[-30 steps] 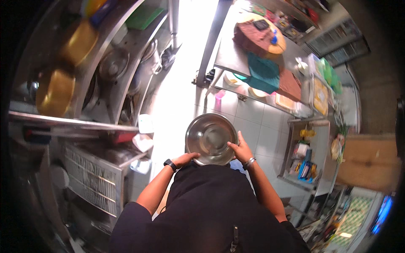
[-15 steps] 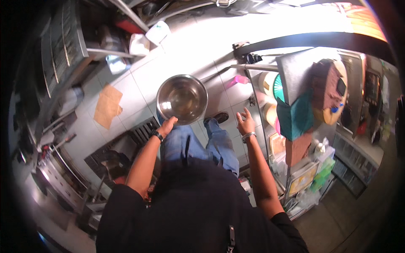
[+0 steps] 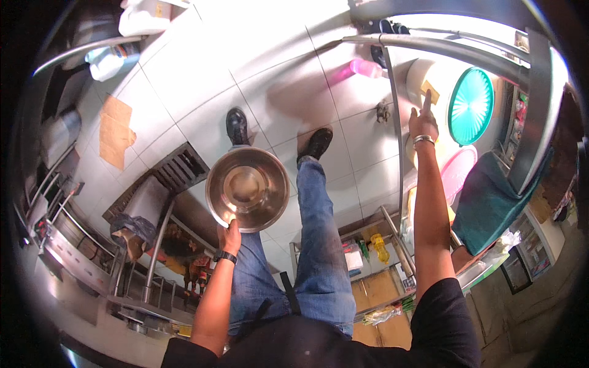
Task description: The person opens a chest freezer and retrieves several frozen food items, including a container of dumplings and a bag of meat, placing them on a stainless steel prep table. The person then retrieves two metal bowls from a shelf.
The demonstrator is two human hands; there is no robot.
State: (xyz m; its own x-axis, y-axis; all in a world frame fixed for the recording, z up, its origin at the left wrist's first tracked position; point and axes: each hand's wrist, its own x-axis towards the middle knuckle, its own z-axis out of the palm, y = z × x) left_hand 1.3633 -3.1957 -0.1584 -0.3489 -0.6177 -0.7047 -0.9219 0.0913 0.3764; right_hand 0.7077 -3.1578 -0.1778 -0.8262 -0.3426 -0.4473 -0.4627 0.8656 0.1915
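My left hand [image 3: 229,237] grips the near rim of a round stainless steel bowl [image 3: 219,184], thumb over the edge. The bowl shows no contents and hangs above the floor, in front of my legs. To the right, my right hand [image 3: 424,126] stretches over a lower shelf with its fingers apart and holds nothing. Its fingertips overlap a tan label on a whitish tub [image 3: 419,72] with a ribbed teal lid [image 3: 471,107]; whether they touch it cannot be told. Beside my right forearm is a pink lid [image 3: 459,173], its container partly hidden.
A metal rack rail [image 3: 442,48] runs above the tubs, and a teal cloth [image 3: 494,202] hangs at right. On the tiled floor are a pink bottle [image 3: 366,68], flattened cardboard [image 3: 115,132] and a drain grate [image 3: 178,170]. A yellow bottle [image 3: 380,248] stands under the near shelf.
My right hand has moved right and forward, from beside the rack to the lidded tubs. My left hand still holds the bowl. The view has shifted toward the rack, and my stance has changed.
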